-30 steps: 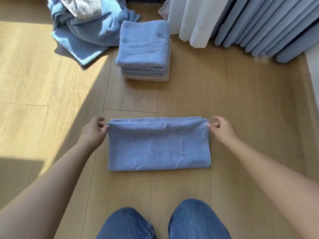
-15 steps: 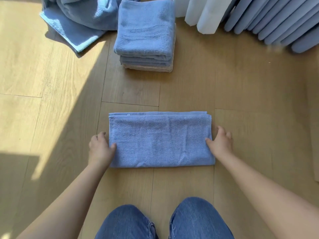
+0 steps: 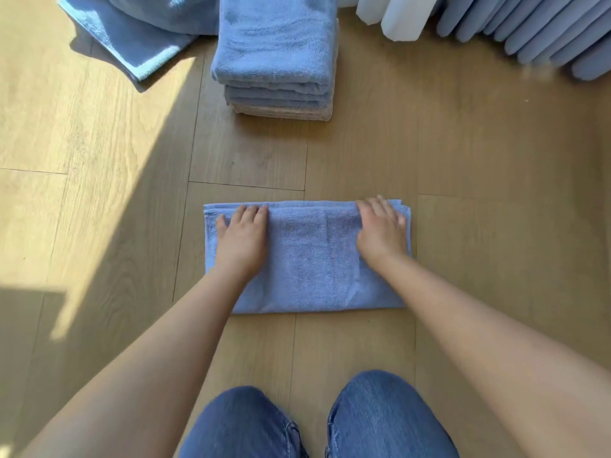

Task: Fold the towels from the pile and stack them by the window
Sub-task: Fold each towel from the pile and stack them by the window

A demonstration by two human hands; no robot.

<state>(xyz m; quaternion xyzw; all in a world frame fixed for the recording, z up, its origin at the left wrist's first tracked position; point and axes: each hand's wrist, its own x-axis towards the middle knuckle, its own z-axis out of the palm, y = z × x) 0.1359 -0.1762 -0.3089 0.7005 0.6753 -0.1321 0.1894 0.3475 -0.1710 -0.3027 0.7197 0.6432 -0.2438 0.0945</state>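
You kneel on a pale wood-plank floor (image 3: 99, 193), part of it in sun. At the far left, the pile (image 3: 139, 38) of loose blue terry is cut off by the frame. Your left hand (image 3: 243, 239) lies flat, fingers straight, on the folded towel (image 3: 307, 269) in front of your knees. Beyond the towel sits the squared stack (image 3: 274, 51). Your right hand (image 3: 380, 233) presses flat on the towel too. Pleated curtains (image 3: 545, 31) hang at the far right.
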